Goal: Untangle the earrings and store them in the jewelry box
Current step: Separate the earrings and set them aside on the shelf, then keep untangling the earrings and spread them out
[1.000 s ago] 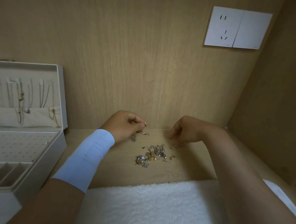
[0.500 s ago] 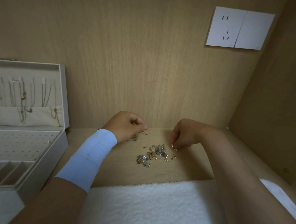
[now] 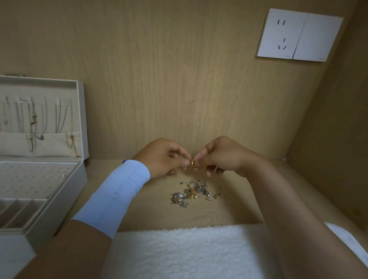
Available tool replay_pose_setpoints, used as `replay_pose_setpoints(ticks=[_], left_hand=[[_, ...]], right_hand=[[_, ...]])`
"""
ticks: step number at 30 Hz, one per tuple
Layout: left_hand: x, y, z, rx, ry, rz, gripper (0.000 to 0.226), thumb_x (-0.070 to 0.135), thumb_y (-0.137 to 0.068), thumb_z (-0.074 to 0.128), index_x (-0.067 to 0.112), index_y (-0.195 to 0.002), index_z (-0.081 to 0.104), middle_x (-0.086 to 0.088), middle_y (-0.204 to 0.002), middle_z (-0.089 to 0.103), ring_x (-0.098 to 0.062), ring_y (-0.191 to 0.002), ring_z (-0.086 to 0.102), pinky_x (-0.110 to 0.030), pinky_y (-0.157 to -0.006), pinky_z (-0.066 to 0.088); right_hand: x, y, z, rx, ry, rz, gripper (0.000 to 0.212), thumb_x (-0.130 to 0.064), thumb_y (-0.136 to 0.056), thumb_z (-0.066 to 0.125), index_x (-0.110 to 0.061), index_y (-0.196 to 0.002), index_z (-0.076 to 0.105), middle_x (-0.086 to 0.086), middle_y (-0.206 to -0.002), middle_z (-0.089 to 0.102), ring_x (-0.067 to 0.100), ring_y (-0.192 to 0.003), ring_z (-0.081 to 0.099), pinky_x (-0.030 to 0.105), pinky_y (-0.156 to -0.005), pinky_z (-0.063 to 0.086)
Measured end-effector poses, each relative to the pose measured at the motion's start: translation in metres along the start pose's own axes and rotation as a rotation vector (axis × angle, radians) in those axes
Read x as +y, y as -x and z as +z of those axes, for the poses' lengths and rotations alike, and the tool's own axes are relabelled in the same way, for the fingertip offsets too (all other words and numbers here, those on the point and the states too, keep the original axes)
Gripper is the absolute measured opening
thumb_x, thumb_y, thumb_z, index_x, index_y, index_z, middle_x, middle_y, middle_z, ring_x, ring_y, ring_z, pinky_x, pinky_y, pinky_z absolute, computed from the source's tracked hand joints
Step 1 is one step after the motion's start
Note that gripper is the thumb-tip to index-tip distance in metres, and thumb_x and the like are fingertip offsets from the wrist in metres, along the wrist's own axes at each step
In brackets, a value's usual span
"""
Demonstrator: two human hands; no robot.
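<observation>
Pinching a small gold earring [image 3: 193, 163] between them, the left hand [image 3: 164, 157] and the right hand [image 3: 221, 156] met fingertip to fingertip just above the wooden shelf [image 3: 239, 206]. Each had thumb and forefinger closed on the piece and the remaining fingers curled under. The earring was too small to show its long axis, and it may have been hooked to a 2nd piece hidden behind the right fingertips.

The rest of the pile of earrings [image 3: 194, 192] lay loose on the shelf directly below and slightly nearer the person, apart from both hands.

The relation that mattered was sideways. The open jewelry box [image 3: 78, 176] stood well apart to the left of the held earring, its perforated panel [image 3: 27, 178] facing up and its divided compartments [image 3: 8, 211] nearer the person. The left hand was the nearer of the 2 to it, so carrying the earring over looked like that hand's job once the piece came free.

Nothing stood on the bare stretch of shelf between the hands and the box wall. The raised lid [image 3: 38, 89], hung with necklaces [image 3: 33, 123], rose behind the panel, out of that path. A blue sleeve [image 3: 114, 197] covered the left forearm, a white fleecy cloth [image 3: 183, 254] lay along the near edge, and a wall socket [image 3: 299, 34] sat high on the right.
</observation>
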State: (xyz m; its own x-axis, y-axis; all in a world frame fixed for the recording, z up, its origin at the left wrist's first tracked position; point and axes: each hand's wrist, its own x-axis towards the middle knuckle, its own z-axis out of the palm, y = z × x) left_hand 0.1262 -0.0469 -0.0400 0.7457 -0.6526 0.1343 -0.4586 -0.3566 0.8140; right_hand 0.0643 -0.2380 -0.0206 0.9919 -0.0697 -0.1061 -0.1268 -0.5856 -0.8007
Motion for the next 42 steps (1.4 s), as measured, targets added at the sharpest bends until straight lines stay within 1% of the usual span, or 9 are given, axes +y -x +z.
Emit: replay_pose_setpoints(ticks=[6,12,17,20,23,26,30,37,42], left_hand=[[0.004,0.002,-0.003,0.105,0.103,-0.001,0.004,0.014,-0.085,0.075,0.014,-0.088,0.072,0.001,-0.074,0.076,-0.019,-0.063,0.06,-0.038,-0.069,0.055],[0.009,0.004,-0.017,0.185,0.135,-0.074,0.005,0.02,-0.088,0.071,0.02,-0.091,0.075,0.004,-0.077,0.076,-0.008,-0.058,0.058,-0.015,-0.047,0.042],[0.008,0.015,-0.034,0.187,0.112,-0.139,0.01,0.024,-0.085,0.075,0.02,-0.094,0.073,0.008,-0.069,0.074,-0.003,-0.056,0.061,-0.015,-0.051,0.047],[0.003,0.024,-0.04,0.252,0.053,-0.152,0.007,0.022,-0.083,0.076,0.018,-0.088,0.074,0.01,-0.067,0.074,-0.003,-0.056,0.061,-0.017,-0.055,0.05],[-0.01,0.035,-0.045,0.25,-0.056,-0.183,0.003,0.018,-0.08,0.078,0.021,-0.079,0.076,0.009,-0.071,0.075,-0.013,-0.068,0.066,-0.029,-0.067,0.055],[-0.027,0.045,-0.042,0.192,-0.188,-0.187,0.008,0.018,-0.076,0.081,0.025,-0.075,0.076,0.01,-0.068,0.073,-0.009,-0.069,0.068,-0.029,-0.075,0.055],[-0.035,0.049,-0.034,0.038,-0.392,-0.154,0.011,0.023,-0.078,0.079,0.032,-0.073,0.074,0.015,-0.071,0.07,-0.002,-0.075,0.065,-0.021,-0.077,0.05],[-0.039,0.044,-0.032,-0.022,-0.575,-0.101,0.01,0.029,-0.084,0.071,0.037,-0.088,0.075,0.019,-0.082,0.069,-0.001,-0.084,0.062,-0.029,-0.086,0.052],[-0.045,0.041,-0.029,0.017,-0.633,-0.072,0.008,0.036,-0.082,0.07,0.042,-0.08,0.065,0.02,-0.084,0.065,-0.003,-0.089,0.059,-0.029,-0.084,0.05]], right_hand=[[-0.009,0.0,0.008,0.043,-0.205,-0.049,0.009,-0.004,-0.084,0.076,-0.004,-0.093,0.076,0.009,-0.077,0.076,0.012,-0.051,0.064,0.021,-0.042,0.043],[-0.02,-0.001,0.015,0.107,-0.2,-0.178,0.023,-0.002,-0.08,0.08,-0.012,-0.099,0.073,0.018,-0.09,0.076,0.013,-0.05,0.06,0.023,-0.044,0.046],[-0.027,-0.003,0.029,0.153,-0.136,-0.266,0.017,-0.009,-0.077,0.085,-0.006,-0.091,0.075,0.02,-0.081,0.075,0.013,-0.048,0.057,0.021,-0.041,0.042],[-0.025,-0.007,0.037,0.167,-0.024,-0.29,0.015,-0.017,-0.078,0.085,-0.009,-0.088,0.077,0.009,-0.073,0.075,0.007,-0.051,0.058,0.017,-0.047,0.043],[-0.021,-0.01,0.047,0.188,0.276,-0.319,0.008,-0.026,-0.079,0.083,-0.021,-0.083,0.079,-0.012,-0.072,0.071,-0.004,-0.065,0.064,0.019,-0.064,0.052],[-0.022,-0.006,0.059,0.088,0.6,-0.313,0.013,-0.037,-0.081,0.076,-0.028,-0.089,0.079,-0.013,-0.085,0.073,0.006,-0.081,0.066,0.031,-0.077,0.057],[-0.022,-0.008,0.074,0.058,0.851,-0.298,0.032,-0.056,-0.08,0.071,-0.031,-0.099,0.078,-0.007,-0.093,0.073,0.015,-0.09,0.065,0.03,-0.073,0.051],[-0.023,-0.005,0.08,-0.051,0.83,-0.339,0.022,-0.038,-0.091,0.067,-0.03,-0.109,0.077,-0.01,-0.097,0.068,0.012,-0.091,0.06,0.029,-0.073,0.047],[-0.023,-0.006,0.074,-0.087,0.721,-0.283,0.031,-0.029,-0.086,0.075,-0.028,-0.118,0.074,-0.011,-0.109,0.072,0.005,-0.095,0.059,0.029,-0.088,0.052]])
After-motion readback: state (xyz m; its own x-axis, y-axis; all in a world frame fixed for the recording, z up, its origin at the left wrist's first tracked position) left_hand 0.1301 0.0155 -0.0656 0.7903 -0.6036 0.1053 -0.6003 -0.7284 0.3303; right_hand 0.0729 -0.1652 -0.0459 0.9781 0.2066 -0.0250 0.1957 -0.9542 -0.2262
